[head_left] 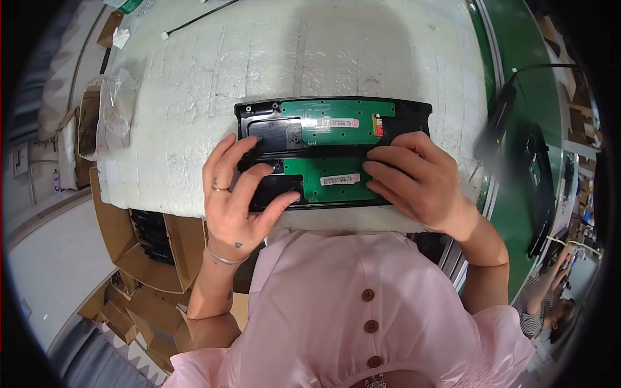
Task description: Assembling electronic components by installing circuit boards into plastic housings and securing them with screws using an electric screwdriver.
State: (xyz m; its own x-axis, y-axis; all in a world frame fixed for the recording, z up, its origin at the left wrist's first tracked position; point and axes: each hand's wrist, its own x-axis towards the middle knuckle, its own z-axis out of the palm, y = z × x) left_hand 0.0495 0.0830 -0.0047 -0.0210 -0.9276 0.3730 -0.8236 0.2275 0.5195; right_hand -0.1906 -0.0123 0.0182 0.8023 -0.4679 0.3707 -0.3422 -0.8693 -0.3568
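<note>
I see the left hand [229, 202] spread over the lower panel [275, 184], probably steadying it; the right hand [422, 181], fingers curled, meets its board [330, 192], grip unclear.

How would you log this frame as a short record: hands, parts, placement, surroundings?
left grip: fingers and thumb spread over the left end of the lower black panel
right grip: fingers bent at the right part of the lower green board; whether they pinch anything is hidden
upper part: black panel with a green board and a red-and-yellow component
placement: panels side by side, long edges running left to right, on a whitish work surface
left surroundings: clear plastic bag, open cardboard box
far left: black cable
</note>
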